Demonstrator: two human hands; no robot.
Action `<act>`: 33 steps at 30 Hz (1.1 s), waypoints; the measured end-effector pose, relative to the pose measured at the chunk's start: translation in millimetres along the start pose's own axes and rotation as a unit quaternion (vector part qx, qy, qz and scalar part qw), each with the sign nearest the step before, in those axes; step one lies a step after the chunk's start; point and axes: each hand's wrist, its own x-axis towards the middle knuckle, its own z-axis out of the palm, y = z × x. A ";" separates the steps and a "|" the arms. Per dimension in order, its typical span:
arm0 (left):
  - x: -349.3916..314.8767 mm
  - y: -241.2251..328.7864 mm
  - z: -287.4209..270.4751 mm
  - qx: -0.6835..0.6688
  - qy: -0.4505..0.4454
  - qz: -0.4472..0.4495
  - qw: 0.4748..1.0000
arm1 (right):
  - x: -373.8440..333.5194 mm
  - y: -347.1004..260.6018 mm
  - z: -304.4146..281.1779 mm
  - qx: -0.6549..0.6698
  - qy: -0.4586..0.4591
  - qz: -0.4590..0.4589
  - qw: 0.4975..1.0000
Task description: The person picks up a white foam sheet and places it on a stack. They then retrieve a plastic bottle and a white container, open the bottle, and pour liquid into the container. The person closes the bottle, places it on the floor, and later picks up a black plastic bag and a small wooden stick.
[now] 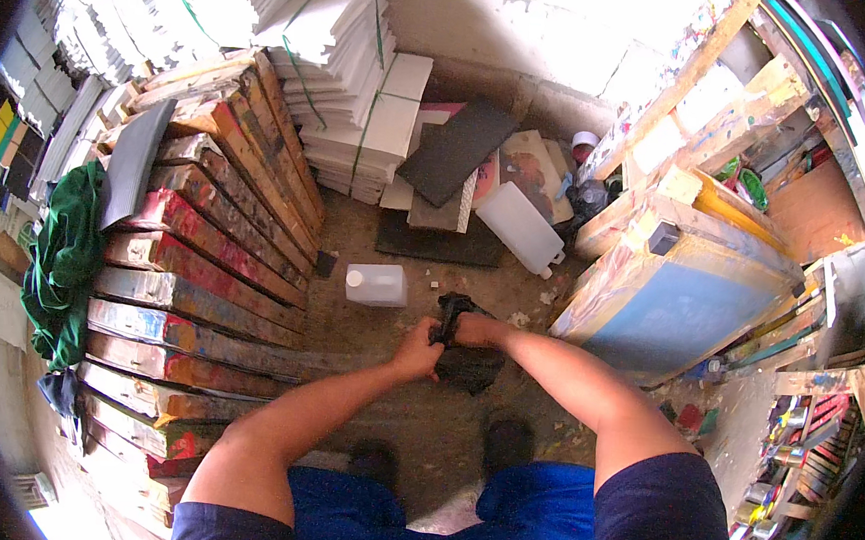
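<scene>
A black plastic bag hangs in front of me, above the floor and between my feet and the white jug. My left hand is closed on the left edge of its mouth, with the thumb side toward the bag. My right hand reaches into the bag's mouth, and dark plastic rises around it. The fingers of that hand are hidden, so I cannot see what they hold, if anything. Beyond the bag, a white translucent plastic jug lies on its side on the floor.
To the left stands a long row of paint-stained wooden frames, a green cloth draped at their ends. Tied stacks of white sheets rise behind. A second white jug lies near dark boards. A blue-meshed screen frame leans at right.
</scene>
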 end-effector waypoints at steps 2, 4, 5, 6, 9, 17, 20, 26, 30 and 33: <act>-3.6 7.4 -0.5 0.035 -0.044 0.061 0.997 | -10.4 -0.2 2.3 -0.049 0.064 0.041 0.996; -3.4 13.2 0.6 0.082 -0.083 0.119 0.986 | -26.1 -0.4 13.4 0.009 0.157 0.035 0.987; -5.0 14.4 2.8 0.104 -0.094 0.133 0.981 | -29.6 0.2 15.7 0.033 0.201 0.030 0.979; -5.2 15.4 4.5 0.083 -0.055 0.161 0.982 | -29.1 1.0 15.2 0.027 0.188 0.046 0.981; -13.8 11.5 12.8 0.068 0.081 0.221 0.969 | -23.8 0.2 7.4 0.049 0.193 0.061 0.978; -0.2 -22.7 0.8 0.215 0.126 0.180 0.952 | -86.5 -26.1 -35.4 -0.118 0.437 -0.118 0.884; 13.3 -31.8 -0.6 0.154 0.087 0.067 0.982 | -97.3 -29.5 -31.9 -0.211 0.348 -0.034 0.913; 7.9 -1.9 -5.7 -0.026 0.016 0.108 0.994 | -72.7 -23.7 -29.0 0.022 0.084 0.026 0.996; -1.8 45.0 14.5 -0.012 0.164 0.203 0.965 | -88.5 -31.7 -53.8 0.055 0.284 0.072 0.955; -7.6 93.7 12.0 0.107 0.223 0.327 0.912 | -95.6 -44.9 -83.2 0.085 0.528 0.022 0.845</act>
